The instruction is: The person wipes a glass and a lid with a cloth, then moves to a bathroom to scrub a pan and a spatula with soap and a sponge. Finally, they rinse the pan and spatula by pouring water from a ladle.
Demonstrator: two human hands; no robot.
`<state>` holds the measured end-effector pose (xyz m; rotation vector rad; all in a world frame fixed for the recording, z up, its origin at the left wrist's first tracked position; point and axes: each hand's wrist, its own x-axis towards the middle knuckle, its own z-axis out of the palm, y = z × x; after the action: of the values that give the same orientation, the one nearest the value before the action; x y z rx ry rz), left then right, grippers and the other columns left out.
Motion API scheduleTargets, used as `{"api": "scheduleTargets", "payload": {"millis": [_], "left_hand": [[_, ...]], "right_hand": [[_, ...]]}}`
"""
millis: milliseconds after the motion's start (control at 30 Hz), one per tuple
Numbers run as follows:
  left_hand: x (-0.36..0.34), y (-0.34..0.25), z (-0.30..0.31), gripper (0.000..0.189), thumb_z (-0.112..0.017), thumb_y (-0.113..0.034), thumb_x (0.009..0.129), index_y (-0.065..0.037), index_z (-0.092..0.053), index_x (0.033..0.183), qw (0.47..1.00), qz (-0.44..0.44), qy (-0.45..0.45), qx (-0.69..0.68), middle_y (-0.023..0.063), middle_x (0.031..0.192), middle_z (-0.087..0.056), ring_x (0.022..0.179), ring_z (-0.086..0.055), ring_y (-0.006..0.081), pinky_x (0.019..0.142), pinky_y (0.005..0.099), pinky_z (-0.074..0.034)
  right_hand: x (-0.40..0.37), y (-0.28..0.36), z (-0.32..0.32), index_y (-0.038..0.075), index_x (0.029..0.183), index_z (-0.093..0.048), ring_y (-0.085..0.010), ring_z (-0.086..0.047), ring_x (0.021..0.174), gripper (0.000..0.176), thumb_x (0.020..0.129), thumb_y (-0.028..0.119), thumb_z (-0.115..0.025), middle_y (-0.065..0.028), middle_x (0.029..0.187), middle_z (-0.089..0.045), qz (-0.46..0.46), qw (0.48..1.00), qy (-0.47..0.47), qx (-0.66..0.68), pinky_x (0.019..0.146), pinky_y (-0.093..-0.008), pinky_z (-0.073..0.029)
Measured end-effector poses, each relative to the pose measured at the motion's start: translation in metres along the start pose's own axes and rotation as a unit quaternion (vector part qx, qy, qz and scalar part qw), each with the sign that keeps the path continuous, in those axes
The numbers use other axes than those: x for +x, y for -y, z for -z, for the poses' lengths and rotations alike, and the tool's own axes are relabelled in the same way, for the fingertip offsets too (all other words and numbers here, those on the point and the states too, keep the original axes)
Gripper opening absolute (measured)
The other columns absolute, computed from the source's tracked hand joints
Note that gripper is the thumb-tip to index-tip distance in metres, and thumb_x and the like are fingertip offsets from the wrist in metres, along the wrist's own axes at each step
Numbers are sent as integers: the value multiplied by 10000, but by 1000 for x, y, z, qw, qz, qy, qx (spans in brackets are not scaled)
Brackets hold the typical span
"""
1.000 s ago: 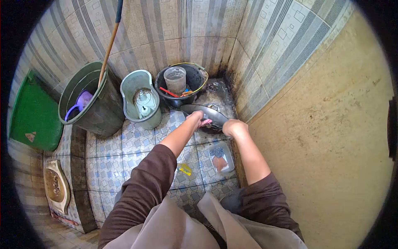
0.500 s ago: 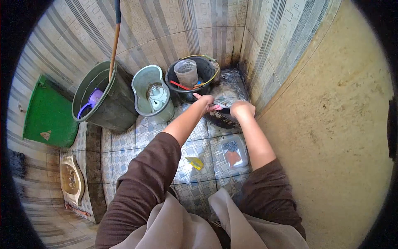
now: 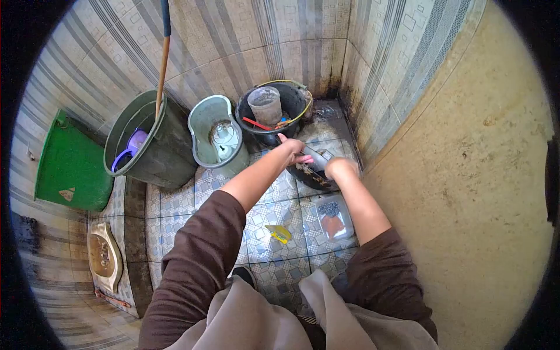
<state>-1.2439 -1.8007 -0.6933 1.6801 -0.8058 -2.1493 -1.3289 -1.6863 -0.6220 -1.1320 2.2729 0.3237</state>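
A blackened round pan is tilted above the tiled floor, its paler grey side partly showing between my hands. My left hand grips its left edge, with the thumb apart from the fingers. Against the right part of the pan, my right hand is closed; what its fingers hold, if anything, is hidden. Just below the pan, a clear plastic tub holds a dark grey clump and a reddish-brown piece. A crumpled yellow packet lies on the floor left of the tub.
A black bucket with a cup inside stands behind my left hand. Left of it are a pale green bucket, a large dark bin with a wooden pole, and a green container. A squat toilet is at far left.
The pan has tilted so that more of its grey side shows. My right hand has shifted slightly along it, while my left hand keeps its grip. The whole view has shifted slightly.
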Motion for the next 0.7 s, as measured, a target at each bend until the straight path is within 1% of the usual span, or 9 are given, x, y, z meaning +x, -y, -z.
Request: {"api": "scheduleTargets", "payload": {"millis": [67,100,133,200,267,367,533,600,700], "left_hand": [[-16,2,-1,916,-380,64,730,-396,300,1137,1000,9,18,11,270,1175,-249,700,-547,430,491,351,-523],[-24,5,-2,923,-377,77,716,-395,287,1150,999,-23,-1,23,258,1189,-244,683,-549,431,485,354,-522],[-25,5,1,926,-373,81,711,-395,289,1149,1000,-15,22,12,247,1203,-229,674,-550,429,483,353,-522],[-21,3,6,917,-360,82,706,-385,288,1155,999,-5,31,19,213,1199,-242,650,-556,415,480,351,-523],[-18,-2,9,892,-345,83,714,-378,266,1172,999,15,45,13,208,1205,-234,721,-546,419,518,370,-522],[-13,-3,3,881,-335,84,721,-396,249,1174,999,-15,39,3,218,1231,-205,796,-524,433,539,388,-519],[-17,-2,5,879,-340,81,727,-413,230,1178,999,6,41,4,225,1212,-239,744,-533,442,519,375,-518],[-15,0,8,893,-359,79,720,-413,229,1179,999,-3,42,14,222,1188,-265,734,-532,448,523,373,-518],[-4,6,15,908,-376,80,709,-410,224,1183,999,-25,45,6,227,1141,-294,719,-533,451,522,373,-518]], "right_hand": [[20,0,-31,48,953,-573,-279,-527,937,273,744,149,-429,-145,1010,-541,6,994,-64,92,790,-351,-416],[20,-3,-40,48,936,-580,-296,-525,933,277,760,164,-400,-164,989,-544,6,985,-109,137,773,-358,-424],[28,-5,-43,51,932,-582,-299,-525,931,275,757,171,-408,-172,982,-545,-1,985,-121,124,764,-356,-428],[27,-5,-34,59,928,-586,-291,-527,930,269,754,176,-418,-172,983,-544,1,987,-120,110,753,-350,-433],[17,-3,-15,63,934,-585,-245,-532,936,258,751,165,-433,-137,1013,-541,19,996,-65,59,756,-337,-433],[29,11,-38,66,943,-581,-226,-533,936,255,743,152,-449,-119,1016,-543,-4,1000,-22,-7,758,-324,-432],[43,7,-63,62,923,-585,-250,-555,882,249,738,151,-443,-142,968,-559,-26,980,-138,141,725,-351,-446],[21,4,-40,58,885,-597,-257,-565,853,237,737,155,-439,-144,934,-570,54,988,-124,74,705,-357,-451],[-33,10,-1,56,857,-611,-252,-554,881,231,726,153,-447,-137,927,-574,110,991,-40,-65,717,-334,-448]]}}
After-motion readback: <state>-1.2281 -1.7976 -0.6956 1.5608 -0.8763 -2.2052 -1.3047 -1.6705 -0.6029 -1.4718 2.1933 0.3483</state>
